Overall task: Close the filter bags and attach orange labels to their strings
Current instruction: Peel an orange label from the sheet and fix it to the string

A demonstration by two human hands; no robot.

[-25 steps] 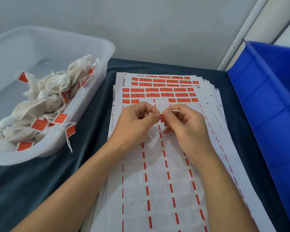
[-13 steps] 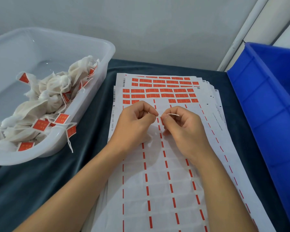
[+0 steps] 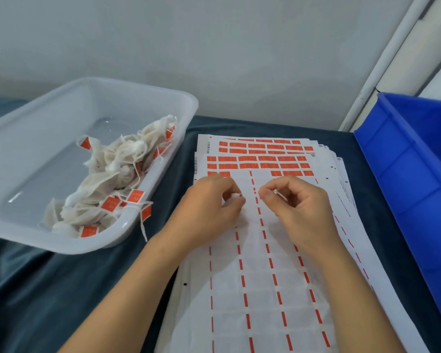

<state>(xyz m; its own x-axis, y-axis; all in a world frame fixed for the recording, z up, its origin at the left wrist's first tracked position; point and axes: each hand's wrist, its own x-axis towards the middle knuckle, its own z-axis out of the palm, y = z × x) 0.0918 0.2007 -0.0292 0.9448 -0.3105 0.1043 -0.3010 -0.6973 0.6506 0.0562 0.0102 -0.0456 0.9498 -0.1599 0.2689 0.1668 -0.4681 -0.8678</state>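
A: Where do the hands sit?

B: Both hover over the stack of label sheets (image 3: 260, 289) on the dark cloth surface (image 3: 61, 289). The left hand (image 3: 209, 207) is curled, its grip pinched on something small and white (image 3: 236, 196), likely a filter bag or its string; too little shows to say which. The right hand (image 3: 298, 207) is curled too, thumb and forefinger pressed together just right of the left hand's fingertips, with a narrow gap between the two hands. Whether that grip has hold of anything cannot be told.

A: And the labels?

B: Unpeeled orange labels (image 3: 260, 159) fill the far rows of the top sheet. Nearer the person, the sheet is mostly bare backing with thin orange strips between the columns.

A: The finished bags?

B: A heap of closed filter bags (image 3: 107, 179) with orange tags lies in the translucent white tub (image 3: 138, 98) to the left, piled against its near right wall. One tagged string (image 3: 144, 217) hangs over the rim. A blue bin (image 3: 418, 174) stands at the right edge.
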